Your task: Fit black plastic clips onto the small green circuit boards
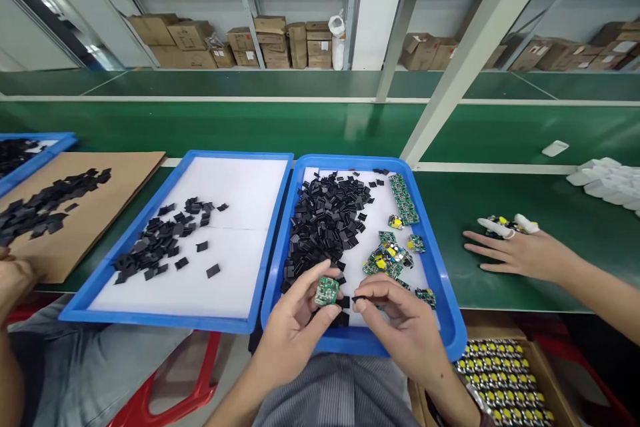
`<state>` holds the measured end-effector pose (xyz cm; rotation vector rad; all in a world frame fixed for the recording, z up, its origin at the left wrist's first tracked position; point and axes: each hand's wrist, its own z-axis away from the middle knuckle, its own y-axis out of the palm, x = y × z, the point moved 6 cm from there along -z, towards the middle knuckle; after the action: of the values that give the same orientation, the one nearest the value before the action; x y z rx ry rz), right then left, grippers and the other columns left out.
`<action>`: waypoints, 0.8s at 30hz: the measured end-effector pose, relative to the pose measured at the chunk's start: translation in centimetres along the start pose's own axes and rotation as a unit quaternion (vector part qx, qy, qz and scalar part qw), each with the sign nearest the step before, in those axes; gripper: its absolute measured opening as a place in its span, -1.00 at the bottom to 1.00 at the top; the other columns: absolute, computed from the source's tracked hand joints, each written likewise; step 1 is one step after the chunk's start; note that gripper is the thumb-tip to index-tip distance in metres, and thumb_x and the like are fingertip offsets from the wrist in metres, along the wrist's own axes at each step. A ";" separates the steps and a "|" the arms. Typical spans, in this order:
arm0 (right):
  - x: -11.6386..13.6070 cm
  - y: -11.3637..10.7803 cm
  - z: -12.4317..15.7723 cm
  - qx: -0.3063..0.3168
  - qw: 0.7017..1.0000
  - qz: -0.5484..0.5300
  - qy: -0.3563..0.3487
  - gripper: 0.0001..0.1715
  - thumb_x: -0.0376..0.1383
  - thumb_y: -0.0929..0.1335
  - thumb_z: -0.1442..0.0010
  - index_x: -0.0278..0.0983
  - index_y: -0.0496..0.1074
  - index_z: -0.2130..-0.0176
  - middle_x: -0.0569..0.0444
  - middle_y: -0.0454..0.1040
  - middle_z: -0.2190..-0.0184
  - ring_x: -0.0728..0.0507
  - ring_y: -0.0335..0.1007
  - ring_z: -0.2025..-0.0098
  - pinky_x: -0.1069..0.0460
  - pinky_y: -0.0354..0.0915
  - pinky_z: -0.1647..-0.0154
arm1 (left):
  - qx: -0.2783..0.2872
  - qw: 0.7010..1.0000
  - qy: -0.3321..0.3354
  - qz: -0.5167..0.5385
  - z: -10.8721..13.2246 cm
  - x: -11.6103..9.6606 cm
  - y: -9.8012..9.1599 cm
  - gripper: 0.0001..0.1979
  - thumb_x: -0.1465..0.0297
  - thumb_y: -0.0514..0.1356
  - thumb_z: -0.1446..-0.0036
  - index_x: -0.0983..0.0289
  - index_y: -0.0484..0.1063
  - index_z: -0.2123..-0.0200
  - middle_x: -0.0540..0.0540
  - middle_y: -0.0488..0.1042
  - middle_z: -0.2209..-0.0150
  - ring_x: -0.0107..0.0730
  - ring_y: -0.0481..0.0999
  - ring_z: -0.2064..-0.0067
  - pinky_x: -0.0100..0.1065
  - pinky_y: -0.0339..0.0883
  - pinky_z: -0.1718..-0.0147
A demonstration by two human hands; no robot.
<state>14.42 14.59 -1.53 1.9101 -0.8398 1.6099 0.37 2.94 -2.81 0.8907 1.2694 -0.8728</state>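
Over the near end of the blue tray [439, 250], head view: left hand [295, 323] grips a green circuit board [327, 291] between thumb and fingers, component face toward the camera, presumably to keep it visible. Right hand [403, 317] curls in just beside it, thumb and forefinger pinching a small black piece [359, 298]; black pile [325, 217] and loose boards [385, 259] lie side by side in the tray, likely for easy reach.

Left hand [295, 323] holds green board [327, 291]; right hand [403, 320] pinches black piece [359, 298].
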 end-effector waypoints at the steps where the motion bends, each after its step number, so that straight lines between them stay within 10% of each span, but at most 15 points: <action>1: -0.1 0.0 0.1 -0.005 1.000 -0.008 0.004 -0.82 -0.42 0.43 -0.31 -0.14 0.62 0.20 0.05 0.59 0.24 -0.11 0.56 0.17 0.04 0.51 0.14 | -0.013 1.000 -0.005 0.010 0.1 0.3 0.0 -0.49 0.34 0.31 -0.34 0.01 0.35 -0.31 0.14 0.47 -0.24 -0.22 0.53 -0.16 -0.26 0.48 -0.13; 12: 0.0 0.3 1.0 -0.048 0.999 0.013 -0.017 -0.81 -0.41 0.45 -0.31 -0.14 0.68 0.17 0.01 0.65 0.25 -0.14 0.61 0.18 0.00 0.55 0.14 | 0.017 0.999 0.032 0.030 0.6 0.7 0.5 -0.49 0.41 0.25 -0.37 0.08 0.37 -0.35 0.22 0.43 -0.33 -0.07 0.49 -0.31 -0.07 0.39 -0.32; 18: 0.5 0.5 1.1 -0.064 0.997 0.008 -0.037 -0.70 -0.46 0.45 -0.29 -0.09 0.68 0.10 0.02 0.64 0.22 -0.14 0.59 0.17 -0.01 0.55 0.16 | -0.024 0.997 0.072 0.006 0.7 0.4 0.3 -0.60 0.50 0.40 -0.20 0.10 0.58 -0.10 0.17 0.58 -0.09 -0.21 0.67 0.00 -0.31 0.65 0.05; 24: 0.8 0.6 1.2 -0.065 0.997 0.008 -0.028 -0.70 -0.47 0.47 -0.28 -0.08 0.68 0.12 0.04 0.65 0.25 -0.14 0.59 0.18 -0.03 0.52 0.16 | -0.036 0.994 0.085 -0.065 1.1 0.5 0.3 -0.57 0.51 0.38 -0.22 0.09 0.54 -0.13 0.19 0.49 -0.14 -0.21 0.60 -0.10 -0.32 0.61 -0.02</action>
<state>14.90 13.26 -0.98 1.8695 -0.9615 1.4788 1.11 2.02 -3.18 0.8466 1.5100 -0.8611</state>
